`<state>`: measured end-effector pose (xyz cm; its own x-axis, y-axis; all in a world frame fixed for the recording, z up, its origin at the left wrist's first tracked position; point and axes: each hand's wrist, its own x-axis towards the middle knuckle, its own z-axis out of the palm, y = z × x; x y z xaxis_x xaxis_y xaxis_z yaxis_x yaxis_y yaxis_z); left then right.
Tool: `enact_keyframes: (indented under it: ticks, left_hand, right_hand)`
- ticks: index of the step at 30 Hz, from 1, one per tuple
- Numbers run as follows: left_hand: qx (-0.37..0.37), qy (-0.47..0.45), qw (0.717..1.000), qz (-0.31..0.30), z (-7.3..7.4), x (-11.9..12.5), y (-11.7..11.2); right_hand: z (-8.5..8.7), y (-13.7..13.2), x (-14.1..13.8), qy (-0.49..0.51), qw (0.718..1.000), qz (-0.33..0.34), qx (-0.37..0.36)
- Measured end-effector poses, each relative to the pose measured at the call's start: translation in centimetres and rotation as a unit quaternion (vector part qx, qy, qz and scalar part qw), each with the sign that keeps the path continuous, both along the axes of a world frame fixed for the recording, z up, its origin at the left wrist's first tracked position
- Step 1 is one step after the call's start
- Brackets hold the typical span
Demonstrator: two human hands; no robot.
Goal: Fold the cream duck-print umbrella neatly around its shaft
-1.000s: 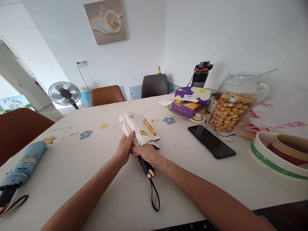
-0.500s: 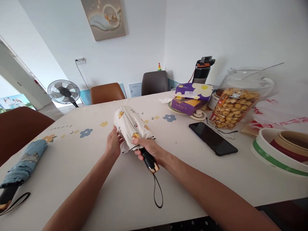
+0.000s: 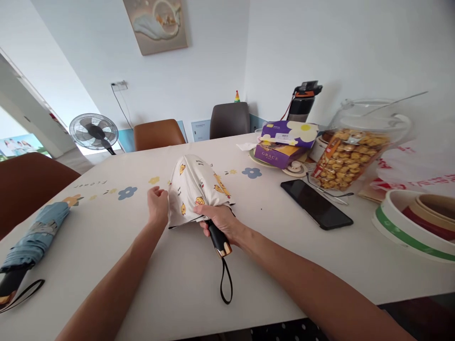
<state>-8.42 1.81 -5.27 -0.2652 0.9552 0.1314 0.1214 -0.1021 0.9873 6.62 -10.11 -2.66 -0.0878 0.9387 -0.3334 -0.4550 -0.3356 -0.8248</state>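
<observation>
On the table (image 3: 170, 284), umbrella (image 3: 185, 189) is clasped by right hand (image 3: 218, 218); left hand (image 3: 157, 207) curled, hold unclear; folds (image 3: 194, 173) best smoothed singly.

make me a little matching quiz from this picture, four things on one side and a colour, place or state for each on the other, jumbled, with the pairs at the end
Things
1. white umbrella
2. blue umbrella
3. phone
4. jar

Descriptions
A. see-through, with golden-brown pieces inside
B. lying at the far left of the view
C. gripped near its handle by the right hand
D. black, flat on the table

Pairs: 1-C, 2-B, 3-D, 4-A
</observation>
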Motion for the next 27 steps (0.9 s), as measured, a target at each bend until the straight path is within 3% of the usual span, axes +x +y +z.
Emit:
enact_keyframes:
  ticks: [2,3,6,9,14,19,24,27]
  left_hand:
    - [0.062,0.021,0.997,0.031,0.9,0.7,-1.2]
    - [0.077,0.021,0.997,0.010,1.4,1.3,-2.1]
    - [0.006,-0.009,0.986,-0.166,2.1,3.2,-5.2]
    - [-0.069,-0.067,0.965,-0.245,2.1,4.5,-7.4]
    - [-0.142,-0.183,0.941,-0.246,2.9,4.4,-7.5]
    - [-0.192,-0.219,0.924,-0.247,3.3,4.0,-6.5]
    - [-0.132,-0.257,0.930,-0.225,2.9,3.7,-5.8]
    - [-0.146,-0.250,0.920,-0.265,3.0,3.3,-5.7]
  right_hand:
    - [-0.3,0.0,-0.3,-0.068,0.998,-0.005,-0.013]
    - [-0.4,0.0,-0.5,-0.096,0.995,-0.008,-0.020]
    - [-0.6,-0.2,-0.9,-0.142,0.990,-0.014,-0.013]
    - [-0.7,-0.3,-1.2,-0.165,0.986,0.007,0.014]
    - [-0.8,-0.6,-1.3,-0.168,0.984,0.060,0.009]
    - [-1.3,-0.6,-1.4,-0.174,0.980,0.101,0.002]
    - [-1.2,-0.6,-1.4,-0.150,0.986,0.050,0.060]
    - [-0.8,-0.9,-1.7,-0.052,0.991,0.064,0.108]
